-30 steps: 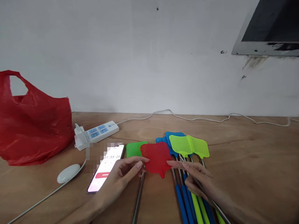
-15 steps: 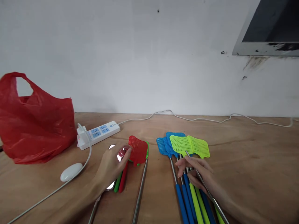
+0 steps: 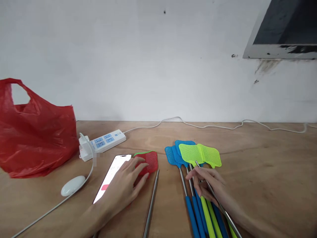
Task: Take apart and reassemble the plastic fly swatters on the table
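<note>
My left hand (image 3: 128,181) reaches over a red fly swatter (image 3: 152,162), its fingers apart and bent across the mesh head. A green swatter edge (image 3: 141,152) peeks out behind the red one; their handles are mostly hidden by the hand. Beside it lies a metal rod (image 3: 151,201). In my right hand (image 3: 208,185) a second thin metal rod (image 3: 229,218) is held slanting, its tip by the yellow-green mesh. Under that hand are several fly swatters, with blue heads (image 3: 170,155) and yellow-green heads (image 3: 212,156), handles toward me.
A phone (image 3: 114,172) with a lit screen lies partly under my left forearm. Farther left are a white oval device (image 3: 73,185) on a cable, a power strip (image 3: 106,142) and a red plastic bag (image 3: 37,138). A thin cord (image 3: 210,126) runs along the wall.
My left hand has moved right and down, from the red swatter's left edge onto its head. The red swatter has shifted and turned slightly, uncovering more of the phone. My right hand stays nearly still.
</note>
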{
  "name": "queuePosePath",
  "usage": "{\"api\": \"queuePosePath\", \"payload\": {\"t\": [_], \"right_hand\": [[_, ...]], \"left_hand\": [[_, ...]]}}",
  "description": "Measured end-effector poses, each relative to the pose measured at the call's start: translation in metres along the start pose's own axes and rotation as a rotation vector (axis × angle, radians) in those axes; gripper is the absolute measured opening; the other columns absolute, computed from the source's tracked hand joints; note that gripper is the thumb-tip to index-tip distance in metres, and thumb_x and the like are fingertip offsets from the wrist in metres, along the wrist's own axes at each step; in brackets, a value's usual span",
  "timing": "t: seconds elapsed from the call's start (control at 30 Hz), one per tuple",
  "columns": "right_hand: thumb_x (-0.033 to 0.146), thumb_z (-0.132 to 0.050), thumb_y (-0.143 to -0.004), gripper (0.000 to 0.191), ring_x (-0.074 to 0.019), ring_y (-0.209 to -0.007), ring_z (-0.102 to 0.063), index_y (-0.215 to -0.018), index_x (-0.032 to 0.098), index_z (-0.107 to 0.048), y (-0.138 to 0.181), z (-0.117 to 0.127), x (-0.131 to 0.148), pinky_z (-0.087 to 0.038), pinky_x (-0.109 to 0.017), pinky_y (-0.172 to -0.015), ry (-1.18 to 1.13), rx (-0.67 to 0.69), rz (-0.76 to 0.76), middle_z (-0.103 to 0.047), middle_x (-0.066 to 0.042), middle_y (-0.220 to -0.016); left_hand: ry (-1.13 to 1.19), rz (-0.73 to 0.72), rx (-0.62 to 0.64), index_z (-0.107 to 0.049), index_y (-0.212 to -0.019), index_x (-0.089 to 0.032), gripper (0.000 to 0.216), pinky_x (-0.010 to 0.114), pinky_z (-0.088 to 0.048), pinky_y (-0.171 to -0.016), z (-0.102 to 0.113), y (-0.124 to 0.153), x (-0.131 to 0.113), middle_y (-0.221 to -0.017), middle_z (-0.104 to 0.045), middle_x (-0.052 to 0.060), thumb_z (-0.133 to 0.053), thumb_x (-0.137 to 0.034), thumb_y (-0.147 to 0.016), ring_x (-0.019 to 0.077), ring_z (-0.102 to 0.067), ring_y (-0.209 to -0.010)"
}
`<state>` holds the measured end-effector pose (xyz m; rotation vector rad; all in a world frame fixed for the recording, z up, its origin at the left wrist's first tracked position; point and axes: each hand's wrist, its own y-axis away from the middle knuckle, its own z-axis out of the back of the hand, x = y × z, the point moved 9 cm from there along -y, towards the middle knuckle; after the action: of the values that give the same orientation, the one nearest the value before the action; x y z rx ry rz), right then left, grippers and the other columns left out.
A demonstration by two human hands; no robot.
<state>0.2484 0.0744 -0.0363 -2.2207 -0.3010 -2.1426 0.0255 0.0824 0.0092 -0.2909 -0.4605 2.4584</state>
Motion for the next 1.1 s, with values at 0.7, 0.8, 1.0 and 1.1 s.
{"api": "queuePosePath", "payload": {"t": [0.7,0.8,1.0,1.1], "right_hand": [[0.077,-0.045,-0.083,0.065,-0.009,-0.032,-0.032,-0.06,0.019,-0.062,0.005,0.01,0.001,-0.026,-0.025,-0.041,-0.006,-0.129,0.027,-0.043,0.004,-0.03],[0.079,-0.045,-0.082,0.066,-0.0092,-0.035,-0.034,-0.058,0.02,-0.059,0.005,0.013,0.0,-0.03,-0.025,-0.044,-0.024,-0.159,0.03,-0.043,0.005,-0.031],[0.078,-0.052,-0.08,0.057,-0.0072,-0.034,-0.029,-0.071,0.021,-0.054,0.006,0.014,-0.002,-0.02,-0.02,-0.037,-0.081,-0.203,-0.013,-0.043,0.007,-0.035],[0.071,-0.055,-0.081,0.05,-0.0065,-0.033,-0.033,-0.077,0.021,-0.054,0.002,0.01,-0.007,-0.019,-0.018,-0.034,-0.173,-0.138,-0.04,-0.052,0.005,-0.043]], "left_hand": [[0.224,-0.309,0.3,-0.059,-0.13,-0.024,0.052,0.046,-0.038,-0.115,-0.014,0.009,-0.047,-0.138,-0.061,0.004,-0.05,-0.006,-0.083,0.0243,-0.055,-0.128],[0.218,-0.301,0.32,-0.062,-0.127,-0.024,0.043,0.047,-0.036,-0.116,-0.016,0.009,-0.048,-0.137,-0.062,0.004,-0.051,-0.01,-0.088,0.0236,-0.057,-0.125],[0.231,-0.314,0.295,-0.06,-0.129,-0.022,0.04,0.047,-0.04,-0.113,-0.018,0.01,-0.048,-0.136,-0.063,0.007,-0.052,-0.013,-0.091,0.0246,-0.059,-0.125],[0.268,-0.296,0.264,-0.06,-0.128,-0.023,0.038,0.043,-0.044,-0.11,-0.017,0.011,-0.047,-0.136,-0.063,0.006,-0.054,-0.014,-0.092,0.0243,-0.059,-0.124]]}}
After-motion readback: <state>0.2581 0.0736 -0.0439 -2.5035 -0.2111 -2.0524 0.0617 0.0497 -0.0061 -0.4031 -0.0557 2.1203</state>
